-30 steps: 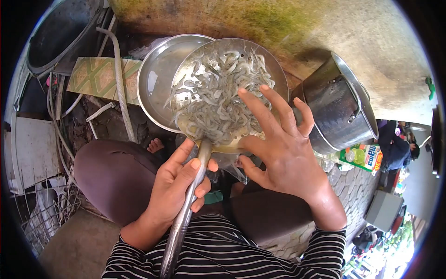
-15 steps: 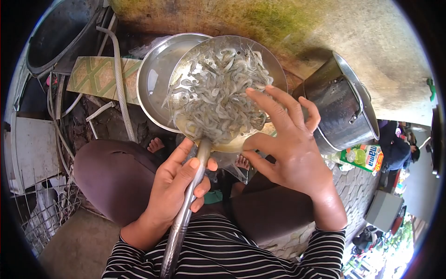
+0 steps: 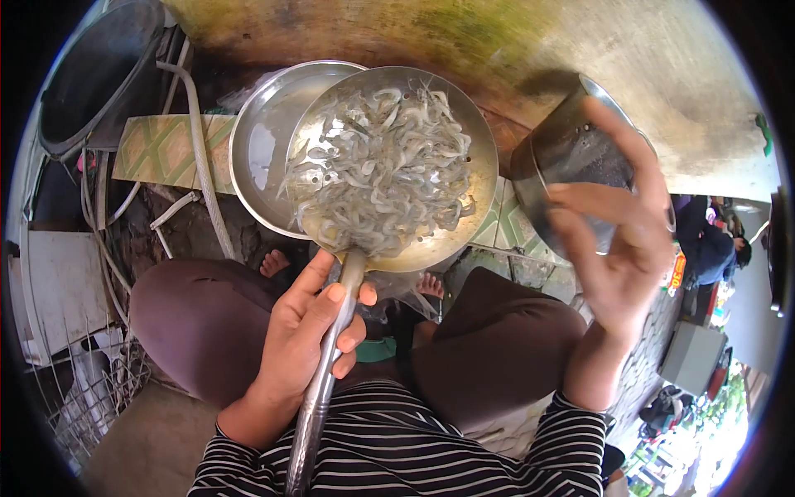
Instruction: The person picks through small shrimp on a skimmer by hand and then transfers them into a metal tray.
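Observation:
A long-handled skimmer (image 3: 481, 186) with a wide, perforated metal bowl is held by my left hand (image 3: 302, 340), its fingers wrapped round the handle near the bowl. Many small raw grey shrimp (image 3: 389, 161) are heaped in the bowl. The skimmer overlaps a round metal basin (image 3: 248, 178) of cloudy water. My right hand (image 3: 617, 265), slightly blurred, is raised in front of a dark metal pot (image 3: 542, 166). Its thumb and one fingertip are close together while another finger stretches upward. Whatever lies between the fingertips is too small or blurred to make out.
A pale hose (image 3: 199, 141) runs past a patterned tile (image 3: 149, 149) at left. A black bucket (image 3: 99, 79) stands at upper left, a wire rack (image 3: 83, 389) below. A stained wall (image 3: 414, 33) rises behind. Another person (image 3: 708, 248) is at far right.
My right hand has moved right and away from the shrimp to the front of the pot. The left hand still holds the skimmer over the basin, and the view has shifted slightly.

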`<state>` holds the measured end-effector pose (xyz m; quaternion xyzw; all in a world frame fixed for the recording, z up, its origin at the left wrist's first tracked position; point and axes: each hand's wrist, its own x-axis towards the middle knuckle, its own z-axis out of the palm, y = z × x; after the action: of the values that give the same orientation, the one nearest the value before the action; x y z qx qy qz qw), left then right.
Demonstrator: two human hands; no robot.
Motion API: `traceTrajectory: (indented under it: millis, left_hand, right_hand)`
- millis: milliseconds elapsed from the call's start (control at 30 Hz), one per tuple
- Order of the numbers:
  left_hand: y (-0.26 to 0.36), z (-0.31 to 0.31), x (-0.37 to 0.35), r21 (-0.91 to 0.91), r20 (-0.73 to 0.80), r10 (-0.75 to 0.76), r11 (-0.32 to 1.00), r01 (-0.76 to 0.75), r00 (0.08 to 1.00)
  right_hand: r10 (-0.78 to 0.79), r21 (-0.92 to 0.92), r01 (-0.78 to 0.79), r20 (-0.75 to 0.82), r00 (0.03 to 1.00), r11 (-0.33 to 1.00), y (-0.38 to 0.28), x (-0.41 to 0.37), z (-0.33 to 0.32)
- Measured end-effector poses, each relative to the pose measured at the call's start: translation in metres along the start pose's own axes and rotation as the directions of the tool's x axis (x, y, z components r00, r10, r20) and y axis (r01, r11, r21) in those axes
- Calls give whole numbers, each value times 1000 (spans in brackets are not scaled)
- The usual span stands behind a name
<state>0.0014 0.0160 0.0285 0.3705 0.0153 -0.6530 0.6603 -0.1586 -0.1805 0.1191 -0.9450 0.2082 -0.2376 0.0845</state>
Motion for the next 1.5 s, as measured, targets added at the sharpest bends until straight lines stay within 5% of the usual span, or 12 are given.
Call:
traceTrajectory:
  millis: [100, 233, 367, 567, 667, 933, 1033, 1100, 1133, 1267, 1400, 1500]
  left_hand:
    - [-1, 1, -1, -10, -31, -10, 1000, 10, 999]
    - [-2, -6, 1, 16, -67, 24, 1000, -23, 997]
    - [-1, -28, 6, -104, 115, 30, 994, -18, 993]
    - [7, -43, 20, -119, 209, -72, 988, 98, 975]
    - [8, -43, 21, -90, 238, -93, 989, 117, 967]
    - [2, -38, 23, -50, 200, -94, 993, 106, 975]
    - [-4, -29, 21, -42, 108, -44, 998, 48, 993]
    - [-7, -31, 21, -53, 91, -15, 998, 20, 996]
    - [-8, -31, 20, -40, 73, -5, 999, 8, 997]
    - [-9, -8, 13, 16, -89, 27, 1000, -26, 996]
    - [-9, -7, 11, 40, -75, 21, 999, -19, 997]
    - [-8, -7, 8, 30, -63, 32, 999, -30, 997]
  right_hand:
    - [211, 278, -127, -298, 931, 952, 11, -30, -13]
    - [534, 522, -347, -263, 803, 779, 30, -127, -26]
    - [904, 357, -832, -129, 407, 425, 21, -228, -27]
    - [955, 94, -990, 266, 129, 107, -16, -374, 41]
    - [891, -126, -960, 417, 179, 251, -32, -430, 85]
    - [885, -271, -962, 440, -150, -28, -52, -464, 139]
    - [899, -273, -945, 435, 46, 180, -30, -481, 133]
    - [913, -96, -995, 407, -14, 28, -11, -440, 99]
    - [949, 94, -996, 313, 39, 10, -7, -425, 88]
    - [978, 145, -967, -50, 203, 208, 35, -333, 27]
    - [792, 269, -746, -260, 552, 609, 23, -181, -19]
    - [334, 167, -308, -159, 929, 936, 12, -100, -13]
